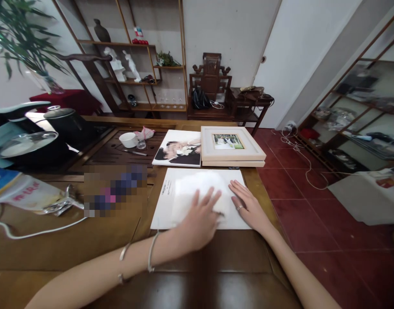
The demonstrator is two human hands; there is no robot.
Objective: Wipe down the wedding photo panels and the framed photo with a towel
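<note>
A flat white panel (163, 214) with small printed text along its left side lies on the wooden table in front of me. A soft white sheet (184, 193), a tissue or thin cloth, covers its middle. My left hand (200, 219), bracelets on the wrist, rests on this sheet with its fingers spread, slightly blurred; its thumb side is hard to make out. On the panel's right edge my right hand (248, 206) lies flat, fingers stretched out, a ring on one of them. Just beyond are a photo panel (180, 150) and stacked pale picture frames (232, 143).
At left on the table (119, 253) are a plastic packet (32, 191), a white cable (38, 236), a pixelated item (116, 193), a lidded pot (64, 122) and a white cup (128, 140). The table's right edge drops to red floor tiles (313, 223).
</note>
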